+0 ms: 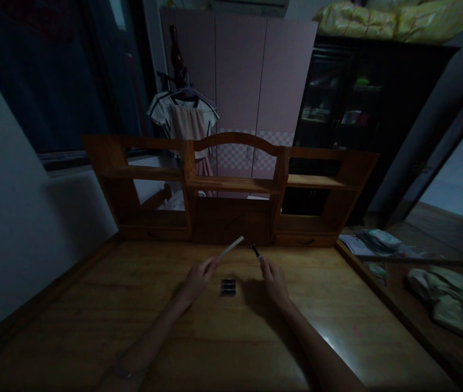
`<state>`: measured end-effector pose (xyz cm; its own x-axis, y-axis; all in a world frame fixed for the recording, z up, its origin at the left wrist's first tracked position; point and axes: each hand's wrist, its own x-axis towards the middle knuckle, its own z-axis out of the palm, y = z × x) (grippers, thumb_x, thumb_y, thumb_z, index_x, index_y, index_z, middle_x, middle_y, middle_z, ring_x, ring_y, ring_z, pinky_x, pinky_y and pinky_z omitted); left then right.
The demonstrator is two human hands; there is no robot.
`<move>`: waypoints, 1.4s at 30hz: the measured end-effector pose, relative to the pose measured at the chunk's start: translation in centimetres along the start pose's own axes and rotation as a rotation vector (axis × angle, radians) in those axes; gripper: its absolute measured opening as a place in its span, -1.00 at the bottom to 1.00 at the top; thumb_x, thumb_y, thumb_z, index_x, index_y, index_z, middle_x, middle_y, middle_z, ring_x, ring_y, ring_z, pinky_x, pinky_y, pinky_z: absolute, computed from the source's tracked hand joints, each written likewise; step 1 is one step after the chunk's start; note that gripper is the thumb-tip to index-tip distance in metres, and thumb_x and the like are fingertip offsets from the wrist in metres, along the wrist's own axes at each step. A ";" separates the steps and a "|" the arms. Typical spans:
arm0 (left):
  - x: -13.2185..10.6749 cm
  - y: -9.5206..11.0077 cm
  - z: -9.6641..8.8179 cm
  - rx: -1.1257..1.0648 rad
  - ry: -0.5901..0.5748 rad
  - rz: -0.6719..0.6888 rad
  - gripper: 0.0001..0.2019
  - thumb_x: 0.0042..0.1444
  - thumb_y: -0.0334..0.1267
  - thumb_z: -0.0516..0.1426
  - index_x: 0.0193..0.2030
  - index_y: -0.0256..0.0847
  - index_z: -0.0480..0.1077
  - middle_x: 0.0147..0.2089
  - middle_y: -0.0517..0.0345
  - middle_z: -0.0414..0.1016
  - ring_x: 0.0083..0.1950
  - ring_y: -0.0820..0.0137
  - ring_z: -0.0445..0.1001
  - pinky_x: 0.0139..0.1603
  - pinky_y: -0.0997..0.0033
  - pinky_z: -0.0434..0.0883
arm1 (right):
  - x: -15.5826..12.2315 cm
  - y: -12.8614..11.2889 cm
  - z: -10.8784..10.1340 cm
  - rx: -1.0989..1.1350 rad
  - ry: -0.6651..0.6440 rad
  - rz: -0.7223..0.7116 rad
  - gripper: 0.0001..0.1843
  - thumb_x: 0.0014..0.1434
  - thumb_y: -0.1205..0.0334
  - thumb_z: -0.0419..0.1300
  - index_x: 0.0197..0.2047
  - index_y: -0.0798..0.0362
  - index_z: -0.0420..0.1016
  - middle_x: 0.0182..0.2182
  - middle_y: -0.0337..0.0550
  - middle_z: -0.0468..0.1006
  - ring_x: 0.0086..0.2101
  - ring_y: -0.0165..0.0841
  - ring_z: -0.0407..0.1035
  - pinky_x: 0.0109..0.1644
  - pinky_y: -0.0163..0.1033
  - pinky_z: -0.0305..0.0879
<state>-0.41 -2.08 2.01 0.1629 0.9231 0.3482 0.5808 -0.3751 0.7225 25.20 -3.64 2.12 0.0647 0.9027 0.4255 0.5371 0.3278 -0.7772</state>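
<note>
My left hand is closed around one end of a pale, narrow stick, which slants up to the right above the table. In my right hand is a slim dark handle with a small crosswise head, rather like a razor; its tip points up and left. The two held things are apart from each other. Between my hands, a small pack with three dark bars lies flat on the wooden table. Dim light hides the finer details of all three.
A wooden shelf unit stands along the table's back edge. To the right, papers and a pale cloth lie beyond the table's raised edge. A white wall borders the left side. Hanging clothes and wardrobes are behind.
</note>
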 end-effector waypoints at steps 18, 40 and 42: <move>-0.3 -0.2 2.1 0.103 -0.007 0.006 -0.66 0.25 -0.06 -0.07 -0.29 -0.22 0.42 -0.32 0.05 0.51 -0.32 0.35 0.45 -0.32 0.45 0.22 | 0.1 0.1 0.3 -0.034 -0.047 -0.016 -0.46 0.34 -0.06 -0.22 -0.27 0.07 0.46 -0.44 -0.14 0.48 -0.43 -0.32 0.32 -0.37 -0.29 0.08; 0.3 -0.8 0.6 -0.047 0.079 -0.092 -0.53 0.21 0.03 -0.08 -0.22 -0.34 0.48 -0.39 0.08 0.47 -0.38 0.34 0.38 -0.37 0.46 0.22 | -0.2 0.2 0.1 -0.041 -0.017 -0.016 -0.42 0.33 -0.08 -0.26 -0.33 0.07 0.44 -0.55 -0.18 0.39 -0.52 -0.35 0.24 -0.44 -0.29 0.01; 0.4 -1.2 0.4 -0.068 0.097 -0.099 -0.51 0.20 0.05 -0.08 -0.21 -0.35 0.47 -0.41 0.10 0.45 -0.39 0.35 0.35 -0.37 0.47 0.22 | -0.1 0.2 0.0 -0.062 -0.023 -0.019 -0.42 0.33 -0.09 -0.26 -0.31 0.08 0.45 -0.55 -0.18 0.40 -0.53 -0.35 0.24 -0.45 -0.29 0.00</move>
<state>-0.75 -1.27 1.07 0.0279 0.9446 0.3272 0.5340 -0.2908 0.7939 25.28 -3.71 1.94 0.0350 0.9031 0.4280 0.5892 0.3273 -0.7387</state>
